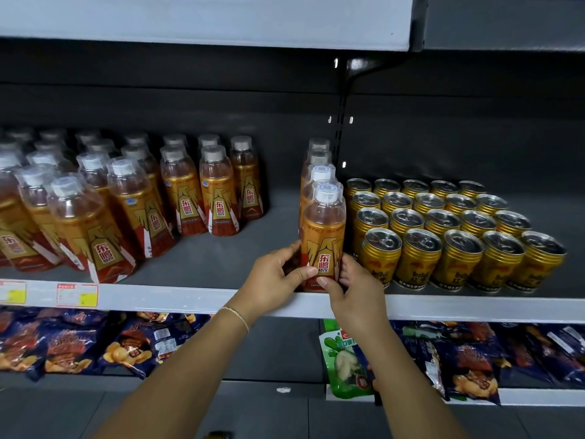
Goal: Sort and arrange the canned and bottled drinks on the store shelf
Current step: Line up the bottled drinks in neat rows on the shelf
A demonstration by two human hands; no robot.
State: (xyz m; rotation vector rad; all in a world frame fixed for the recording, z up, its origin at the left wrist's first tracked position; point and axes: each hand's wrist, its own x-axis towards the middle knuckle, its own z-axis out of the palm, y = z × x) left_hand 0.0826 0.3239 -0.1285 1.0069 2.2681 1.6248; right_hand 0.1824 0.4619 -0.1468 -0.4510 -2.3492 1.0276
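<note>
Fingers (302, 274) of the left hand (273, 278) and right hand (359, 296) grip the front Dongpeng bottle (323, 239) on the shelf (190, 296), beside gold cans (443, 242).

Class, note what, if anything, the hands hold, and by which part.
The left hand and right hand grip the front bottle beside the cans by its lower body, one on each side.

The front bottle (323, 248) and the bottles (218, 204) at left read "东鹏特饮" on gold labels; the gold cans (418, 264) show "红牛"; the price tags (77, 294) are too blurred to read
</note>
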